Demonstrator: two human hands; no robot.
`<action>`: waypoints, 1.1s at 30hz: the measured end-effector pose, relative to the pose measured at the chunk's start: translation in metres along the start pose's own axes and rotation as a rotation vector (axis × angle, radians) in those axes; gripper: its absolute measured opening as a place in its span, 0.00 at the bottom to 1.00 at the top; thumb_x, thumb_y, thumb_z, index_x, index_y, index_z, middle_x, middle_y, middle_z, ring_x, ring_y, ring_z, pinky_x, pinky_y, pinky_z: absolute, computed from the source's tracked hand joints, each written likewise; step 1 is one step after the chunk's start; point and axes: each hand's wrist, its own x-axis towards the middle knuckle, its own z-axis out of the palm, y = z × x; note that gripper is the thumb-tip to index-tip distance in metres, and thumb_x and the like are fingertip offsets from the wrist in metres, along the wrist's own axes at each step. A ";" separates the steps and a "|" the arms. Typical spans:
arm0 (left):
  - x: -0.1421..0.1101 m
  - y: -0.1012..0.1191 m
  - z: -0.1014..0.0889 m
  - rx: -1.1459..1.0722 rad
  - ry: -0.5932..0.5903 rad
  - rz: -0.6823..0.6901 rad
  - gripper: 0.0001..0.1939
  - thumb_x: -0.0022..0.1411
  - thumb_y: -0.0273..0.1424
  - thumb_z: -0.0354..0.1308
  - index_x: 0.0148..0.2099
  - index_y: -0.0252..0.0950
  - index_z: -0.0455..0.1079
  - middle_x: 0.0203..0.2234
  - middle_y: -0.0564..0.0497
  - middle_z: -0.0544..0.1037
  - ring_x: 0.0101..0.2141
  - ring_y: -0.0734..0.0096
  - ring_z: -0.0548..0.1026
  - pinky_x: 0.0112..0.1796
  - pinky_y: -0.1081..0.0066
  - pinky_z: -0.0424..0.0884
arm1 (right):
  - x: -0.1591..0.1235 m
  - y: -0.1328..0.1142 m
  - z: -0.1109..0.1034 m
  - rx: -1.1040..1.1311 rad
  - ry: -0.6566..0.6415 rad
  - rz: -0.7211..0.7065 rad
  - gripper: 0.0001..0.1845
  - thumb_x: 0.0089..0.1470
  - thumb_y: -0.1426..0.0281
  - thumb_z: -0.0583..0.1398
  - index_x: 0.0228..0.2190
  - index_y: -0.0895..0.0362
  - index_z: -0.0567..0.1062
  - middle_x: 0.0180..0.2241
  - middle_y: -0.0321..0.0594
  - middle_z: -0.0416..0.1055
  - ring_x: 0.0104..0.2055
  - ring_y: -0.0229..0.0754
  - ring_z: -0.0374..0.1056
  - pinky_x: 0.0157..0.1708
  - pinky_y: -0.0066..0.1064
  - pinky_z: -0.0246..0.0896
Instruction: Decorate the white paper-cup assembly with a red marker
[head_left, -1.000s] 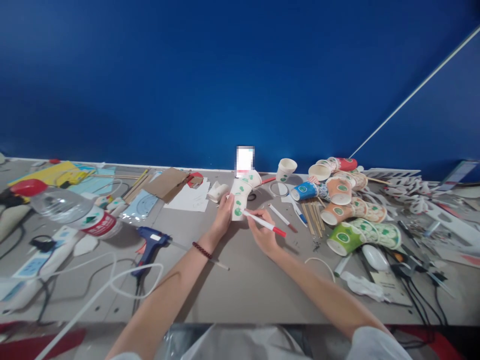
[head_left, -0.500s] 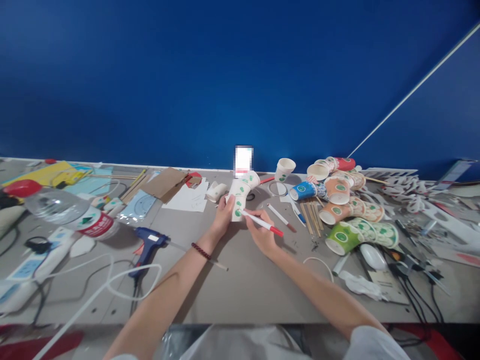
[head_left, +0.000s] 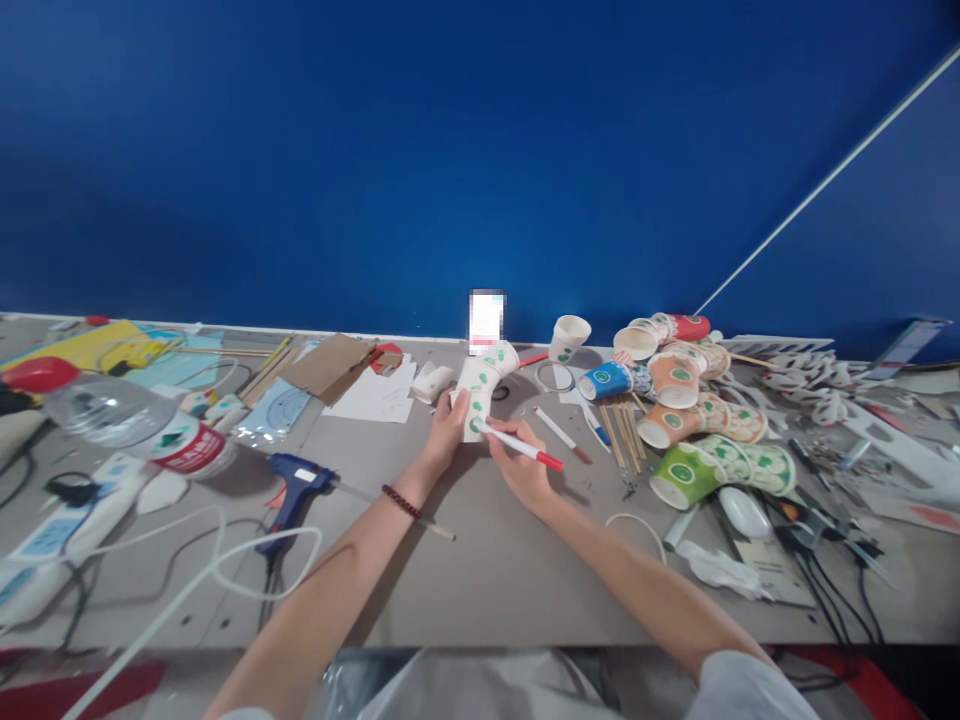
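In the middle of the table, my left hand (head_left: 447, 432) is wrapped round a bent tube of joined white paper cups (head_left: 480, 388) with green leaf prints. A red-and-white marker (head_left: 523, 443) is gripped in my right hand (head_left: 523, 468), its tip at the lower end of the cup tube. Whether the tip touches the paper I cannot tell. Just left of the tube lies a cut white cup piece (head_left: 431, 381). Beyond my right hand stands an upright paper cup (head_left: 571, 338). A second marker (head_left: 559, 432) lies to the right of my right hand.
Several joined cup tubes, one of them green (head_left: 684, 474), lie on the right beside wooden sticks (head_left: 622, 440). Leftward are a blue glue gun (head_left: 294, 500), a plastic bottle (head_left: 127, 415), a power strip (head_left: 45, 545) and a loose white cable (head_left: 225, 570). A pixelated screen (head_left: 487, 318) stands at the back.
Almost nothing differs. The marker and my right hand have shifted very slightly left; the left hand keeps its hold on the cup tube.
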 end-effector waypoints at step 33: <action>-0.004 0.005 0.001 0.020 0.029 -0.013 0.22 0.61 0.48 0.63 0.49 0.37 0.70 0.44 0.42 0.79 0.43 0.59 0.78 0.44 0.63 0.74 | 0.002 -0.003 -0.001 -0.072 0.049 -0.063 0.07 0.59 0.60 0.64 0.33 0.49 0.77 0.35 0.43 0.83 0.36 0.50 0.80 0.38 0.45 0.78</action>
